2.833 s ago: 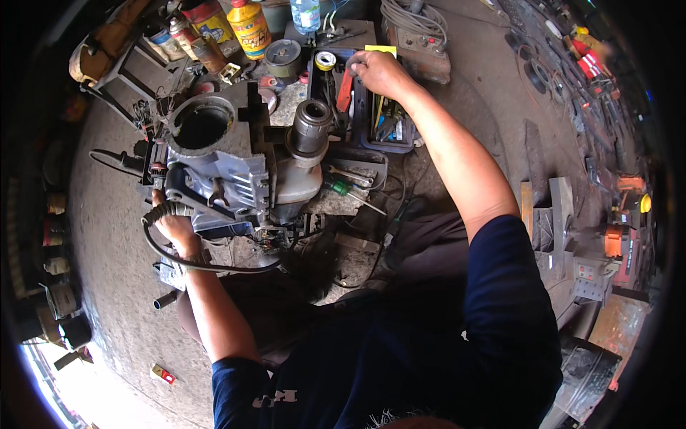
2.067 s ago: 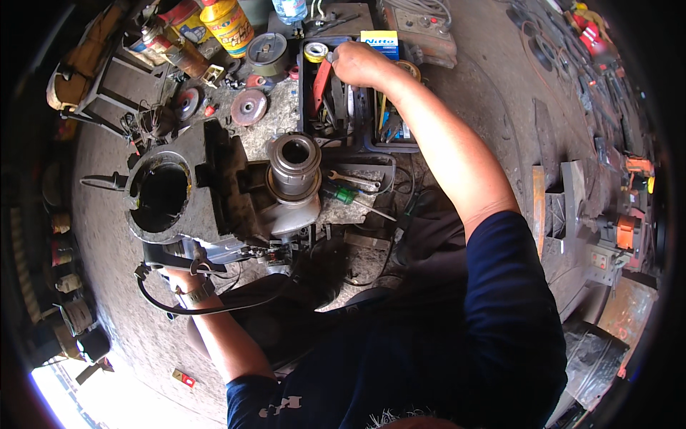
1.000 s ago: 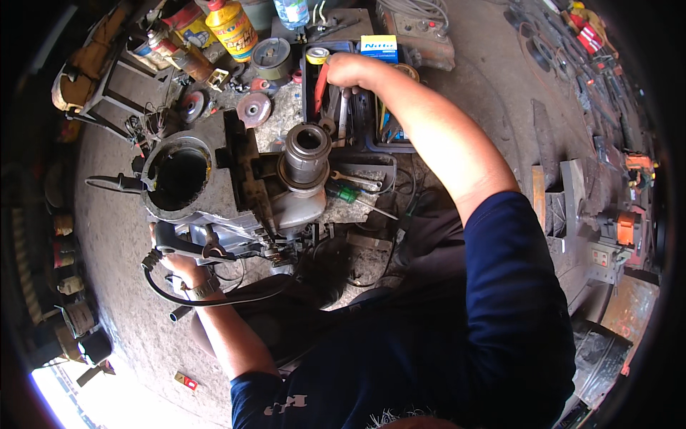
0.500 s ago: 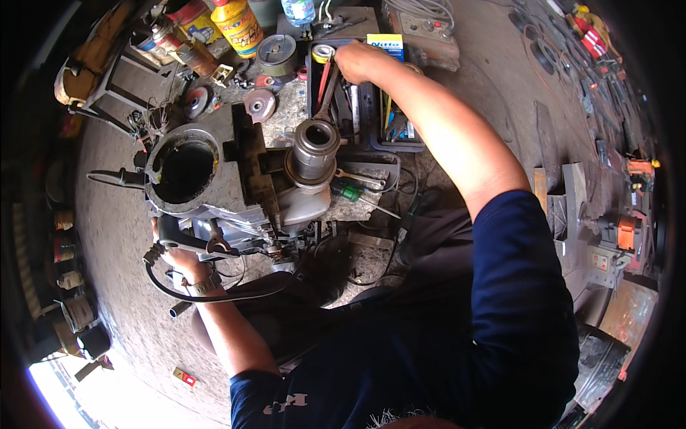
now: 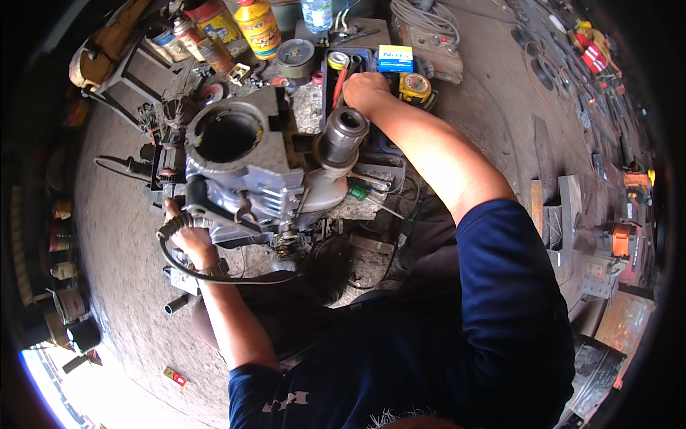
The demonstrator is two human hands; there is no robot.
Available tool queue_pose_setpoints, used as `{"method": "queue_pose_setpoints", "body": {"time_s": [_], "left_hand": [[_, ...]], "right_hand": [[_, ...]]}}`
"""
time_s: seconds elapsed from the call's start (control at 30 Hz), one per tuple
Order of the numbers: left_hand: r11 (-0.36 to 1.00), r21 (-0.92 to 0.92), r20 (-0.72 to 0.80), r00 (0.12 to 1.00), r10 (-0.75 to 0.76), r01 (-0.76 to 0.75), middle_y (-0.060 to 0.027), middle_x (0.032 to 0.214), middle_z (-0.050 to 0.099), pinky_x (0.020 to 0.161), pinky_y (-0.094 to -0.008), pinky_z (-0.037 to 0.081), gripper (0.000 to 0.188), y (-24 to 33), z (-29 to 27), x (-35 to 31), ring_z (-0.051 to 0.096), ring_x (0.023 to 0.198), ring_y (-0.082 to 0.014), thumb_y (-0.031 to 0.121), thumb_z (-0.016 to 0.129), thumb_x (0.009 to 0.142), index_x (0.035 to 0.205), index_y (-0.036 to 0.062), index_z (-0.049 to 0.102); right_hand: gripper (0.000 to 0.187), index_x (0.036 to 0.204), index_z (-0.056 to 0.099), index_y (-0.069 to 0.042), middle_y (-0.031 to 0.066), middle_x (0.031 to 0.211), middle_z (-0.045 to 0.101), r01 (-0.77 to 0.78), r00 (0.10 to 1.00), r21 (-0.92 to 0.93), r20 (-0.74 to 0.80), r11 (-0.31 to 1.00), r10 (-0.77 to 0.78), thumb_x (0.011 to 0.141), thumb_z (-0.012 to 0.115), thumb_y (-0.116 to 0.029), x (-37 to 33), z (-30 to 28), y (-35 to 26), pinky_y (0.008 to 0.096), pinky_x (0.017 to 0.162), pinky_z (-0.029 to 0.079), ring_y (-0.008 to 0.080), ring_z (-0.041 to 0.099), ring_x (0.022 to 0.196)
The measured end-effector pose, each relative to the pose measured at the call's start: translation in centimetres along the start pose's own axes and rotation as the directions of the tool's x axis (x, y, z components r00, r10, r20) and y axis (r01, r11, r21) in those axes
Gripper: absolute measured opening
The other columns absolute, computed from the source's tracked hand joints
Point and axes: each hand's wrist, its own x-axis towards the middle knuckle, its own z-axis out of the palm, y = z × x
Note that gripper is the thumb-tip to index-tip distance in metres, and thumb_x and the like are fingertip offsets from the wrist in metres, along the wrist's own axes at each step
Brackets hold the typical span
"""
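Observation:
A heavy grey metal housing with a wide round bore stands tilted before me. My left hand grips its lower left side, behind a black hose; most of those fingers are hidden. A steel cylindrical shaft end sticks up at the housing's right. Beyond it, my right hand is over a dark tool tray, fingers curled closed. Whatever they hold is hidden. Red-handled pliers or a similar tool and a roll of tape lie beside that hand.
A yellow tape measure and a blue-and-yellow box are right of the tray. Bottles and cans, including a yellow bottle, crowd the back. A green-handled screwdriver lies near the shaft. A grey control box with coiled cable stands behind.
The housing has tipped away from me, showing more of its near side, and my left hand has risen with it. My right hand has come nearer, covering the wrench seen earlier.

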Motion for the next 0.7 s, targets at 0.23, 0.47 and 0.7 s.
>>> {"method": "queue_pose_setpoints", "body": {"time_s": [0.23,0.47,0.7], "left_hand": [[0.910,-0.315,0.054,0.962,-0.266,0.269,-0.0177,0.078,0.066,0.073,-0.0457,0.047,0.051,5.5,-1.6,1.4,0.060,0.071,-0.0310,0.031,0.037,0.111,0.093,-0.0053,0.069],[0.818,-0.514,0.076,0.963,-0.258,0.259,-0.0120,0.068,0.056,0.061,-0.0424,0.040,0.047,6.0,-0.9,1.7,0.051,0.063,-0.0243,0.027,0.039,0.113,0.084,-0.0036,0.060],[0.925,-0.368,-0.053,0.991,-0.122,0.094,-0.0175,0.068,0.062,0.059,-0.0440,0.043,0.037,4.8,-0.2,1.8,0.059,0.060,-0.0318,0.018,0.041,0.108,0.089,-0.0039,0.063]], "right_hand": [[0.037,0.121,0.076,-0.016,0.0053,0.133,0.070,-0.049,0.999,-0.047,0.011,0.998,0.049,0.096,0.056,-0.034,-2.6,-2.0,-1.3,0.0506,0.112,0.031,0.0288,0.056,0.134],[0.036,0.115,0.068,-0.004,0.0175,0.127,0.068,0.118,0.950,0.041,-0.296,0.992,-0.101,0.095,0.059,-0.031,-2.5,-0.6,1.6,0.0516,0.107,0.040,0.0344,0.056,0.131],[0.025,0.111,0.058,0.002,0.0283,0.099,0.071,0.163,0.751,0.542,-0.610,0.824,0.252,0.097,0.064,-0.018,-4.8,-0.5,4.0,0.0523,0.080,0.056,0.0480,0.069,0.091]]}}
